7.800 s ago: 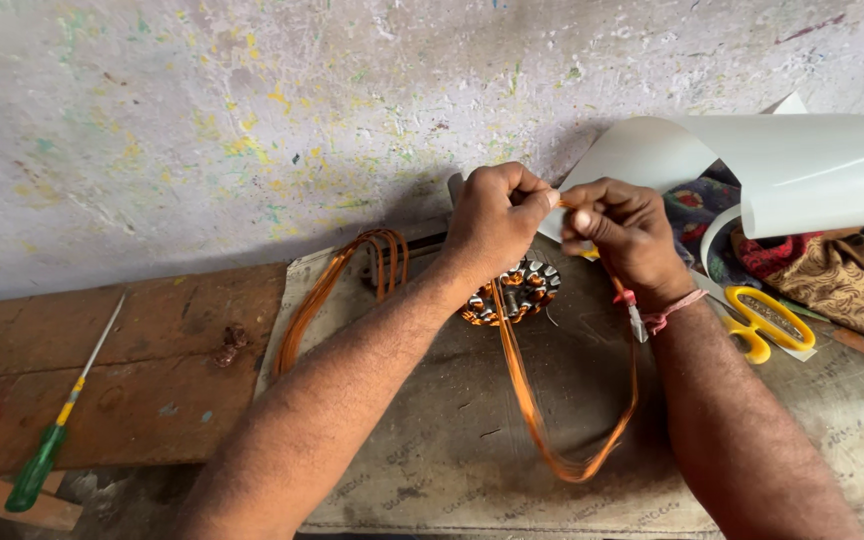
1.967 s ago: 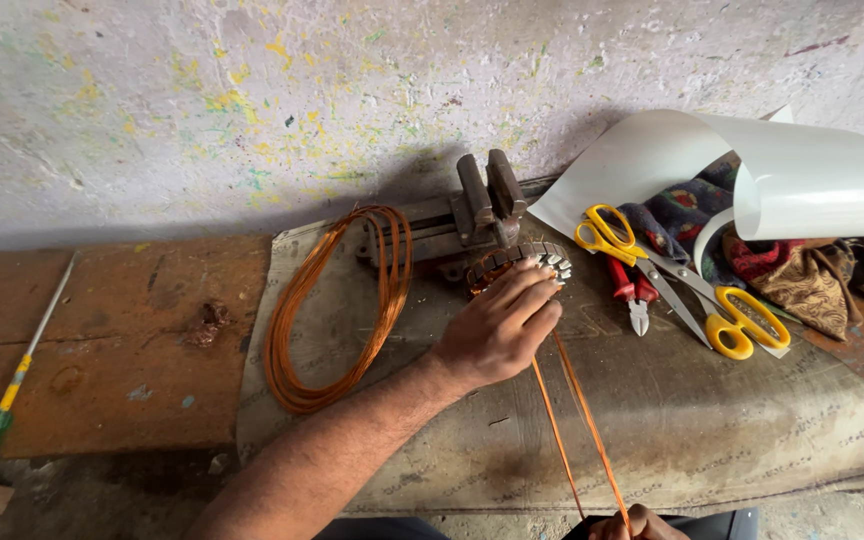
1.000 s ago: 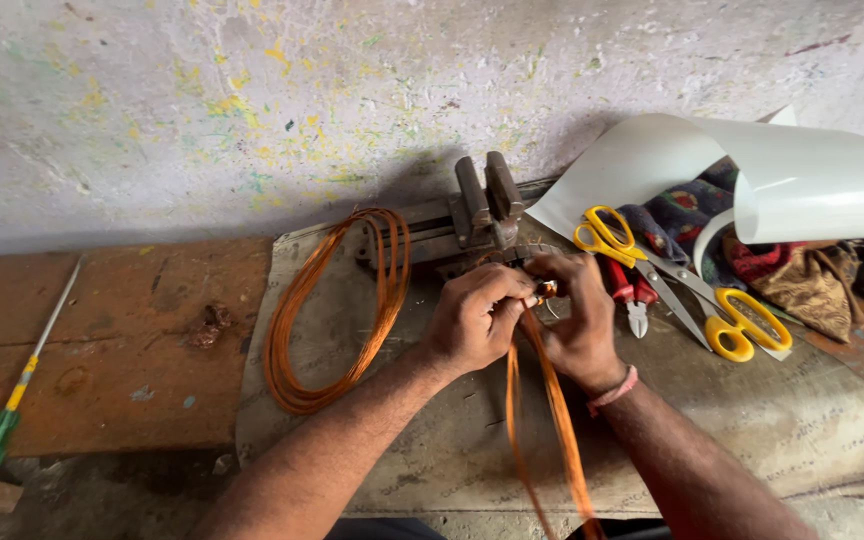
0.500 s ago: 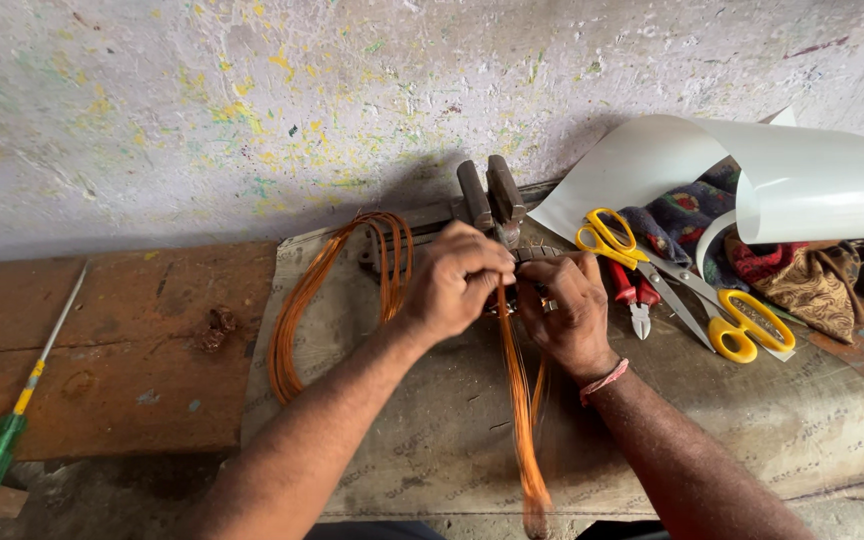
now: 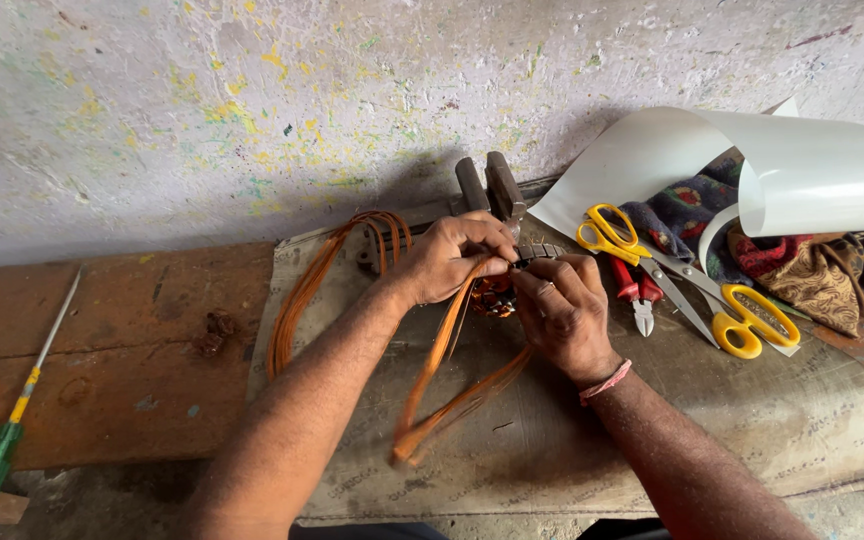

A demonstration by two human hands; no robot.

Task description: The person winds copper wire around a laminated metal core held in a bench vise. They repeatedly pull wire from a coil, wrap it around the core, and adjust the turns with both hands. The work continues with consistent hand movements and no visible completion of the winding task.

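My left hand and my right hand meet over a small round wound part in the middle of the bench. Both hands pinch a bundle of copper-orange wire at that part. The bundle loops down toward me and folds back near the bench's front. The wound part is mostly hidden under my fingers. A metal vise stands just behind my hands against the wall.
A larger coil of the same orange wire lies left of my hands. Two yellow-handled scissors and red-handled pliers lie to the right, by a curled white sheet and patterned cloth. A green screwdriver lies far left.
My hands have drawn closer together at the wound part. The wire bundle, which hung straight down toward me, now bends into a loop lying on the bench.
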